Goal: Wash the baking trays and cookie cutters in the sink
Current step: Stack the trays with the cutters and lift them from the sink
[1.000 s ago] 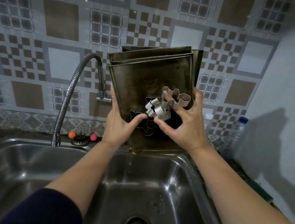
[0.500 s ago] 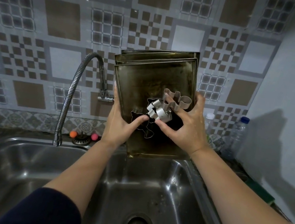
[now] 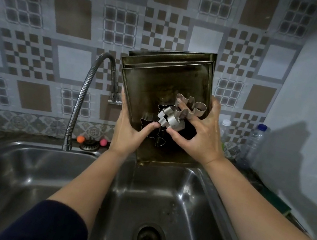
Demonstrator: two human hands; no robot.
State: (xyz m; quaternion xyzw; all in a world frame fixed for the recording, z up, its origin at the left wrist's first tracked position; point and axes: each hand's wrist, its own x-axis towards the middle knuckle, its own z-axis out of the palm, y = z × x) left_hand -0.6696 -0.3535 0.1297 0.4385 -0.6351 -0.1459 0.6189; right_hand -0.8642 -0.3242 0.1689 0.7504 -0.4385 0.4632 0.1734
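A stack of dark, greasy baking trays (image 3: 165,83) is held nearly upright above the right basin of the steel sink (image 3: 190,190). My left hand (image 3: 130,132) grips the stack's left edge, thumb on the front face. My right hand (image 3: 199,135) grips the right edge and pinches silver cookie cutters (image 3: 174,120) against the front tray. A larger wavy cutter (image 3: 192,104) sticks up above my right fingers. A dark cutter outline (image 3: 156,138) lies lower on the tray face. Water trickles from the trays' bottom corner into the basin.
A flexible metal faucet (image 3: 87,91) arches over the left basin (image 3: 24,177). The right basin's drain (image 3: 149,239) is below the trays. Two plastic bottles (image 3: 254,144) stand at the right wall, with a green sponge (image 3: 277,204) on the counter. Orange and pink balls (image 3: 81,139) flank a strainer behind the sink.
The tray stack has tilted and shifted slightly to the right while both hands keep the same hold. The cutters stay pinned against the front tray.
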